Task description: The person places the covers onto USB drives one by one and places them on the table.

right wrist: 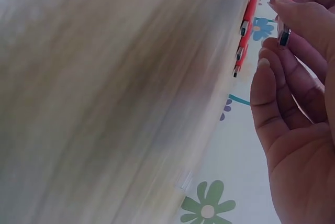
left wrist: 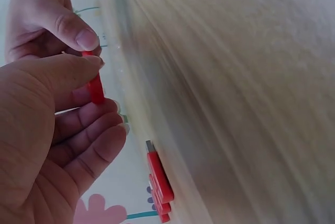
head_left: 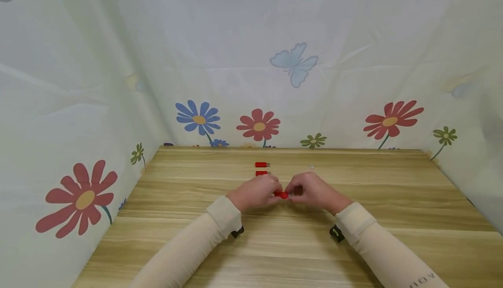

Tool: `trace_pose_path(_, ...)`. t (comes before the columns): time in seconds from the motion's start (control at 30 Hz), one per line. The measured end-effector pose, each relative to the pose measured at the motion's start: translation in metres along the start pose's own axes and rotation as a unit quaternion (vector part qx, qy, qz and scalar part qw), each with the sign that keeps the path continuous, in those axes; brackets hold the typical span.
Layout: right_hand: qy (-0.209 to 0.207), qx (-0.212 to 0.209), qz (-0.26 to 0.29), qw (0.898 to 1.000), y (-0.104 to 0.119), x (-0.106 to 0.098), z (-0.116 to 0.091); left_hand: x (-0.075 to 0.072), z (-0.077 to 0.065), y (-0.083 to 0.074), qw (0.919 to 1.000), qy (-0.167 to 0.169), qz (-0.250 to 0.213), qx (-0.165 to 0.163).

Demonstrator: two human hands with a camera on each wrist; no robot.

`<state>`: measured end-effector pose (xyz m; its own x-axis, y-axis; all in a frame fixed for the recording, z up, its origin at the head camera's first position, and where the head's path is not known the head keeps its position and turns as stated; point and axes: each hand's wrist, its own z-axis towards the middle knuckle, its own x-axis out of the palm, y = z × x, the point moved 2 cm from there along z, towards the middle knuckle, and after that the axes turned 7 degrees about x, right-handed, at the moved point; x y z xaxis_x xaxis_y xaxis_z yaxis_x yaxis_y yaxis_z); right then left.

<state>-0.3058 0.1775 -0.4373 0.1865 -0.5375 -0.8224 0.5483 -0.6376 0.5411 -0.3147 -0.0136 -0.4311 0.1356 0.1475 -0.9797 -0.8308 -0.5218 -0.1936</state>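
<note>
Both hands meet over the table at a red USB flash drive [head_left: 281, 195]. My left hand [head_left: 256, 193] pinches its red body between thumb and forefinger, with the other fingers loosely curled below in the left wrist view. My right hand [head_left: 314, 191] pinches the opposite end with thumb and forefinger; the metal plug [right wrist: 284, 37] shows below them in the right wrist view. Fingers hide much of the drive. Just beyond the left hand lie more red USB flash drives [head_left: 261, 164] in a row, their metal plugs pointing right.
A small clear piece [head_left: 312, 166] lies on the wooden table [head_left: 188, 166] beyond the right hand. Behind and to the sides hangs a pale curtain [head_left: 235, 61] printed with flowers and a butterfly. A dark wrist camera [head_left: 336, 233] sits under the right cuff.
</note>
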Motion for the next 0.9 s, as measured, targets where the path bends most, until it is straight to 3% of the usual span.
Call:
trace_pose_path(0.33, 0.034, 0.041, -0.006, 0.999, -0.003, 0.004, 0.003, 0.008, 0.008, 0.002, 0.9996, 0.018, 0.020, -0.004)
trace_pose_path(0.9, 0.059, 0.039, -0.007, 0.997, -0.003, 0.009, 0.009, 0.016, 0.010, 0.005, 0.9991, 0.031, 0.026, -0.008)
